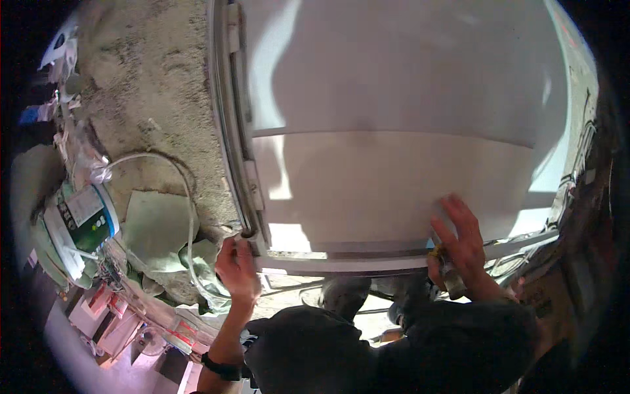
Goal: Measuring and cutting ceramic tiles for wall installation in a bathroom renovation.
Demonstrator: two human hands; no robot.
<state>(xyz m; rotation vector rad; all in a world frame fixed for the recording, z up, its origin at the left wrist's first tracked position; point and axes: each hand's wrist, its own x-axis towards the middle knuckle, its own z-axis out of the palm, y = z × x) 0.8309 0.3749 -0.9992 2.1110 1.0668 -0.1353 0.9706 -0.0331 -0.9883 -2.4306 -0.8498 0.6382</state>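
Observation:
A pale board [394,184] with a line running across it fills the middle and right. A metal frame strip [354,264] runs along its near edge, and a grooved metal rail [230,125] along its left. My left hand [237,270] is closed on the frame's near left corner, its fingertips at the rail's end. My right hand [461,243] lies over the board's near edge at the right, its forefingers stretched over the surface. Its thumb and palm hold a small hand tool [453,281] with a dull rounded body and a yellowish part; its kind is mostly hidden.
At the left a white bucket [82,226] lies tilted near a pale stone slab [159,230] on sandy ground [151,85]. A light hose [187,190] curves beside them. Cables [571,177] run along the right side, and a brown cardboard box [551,299] stands at the lower right.

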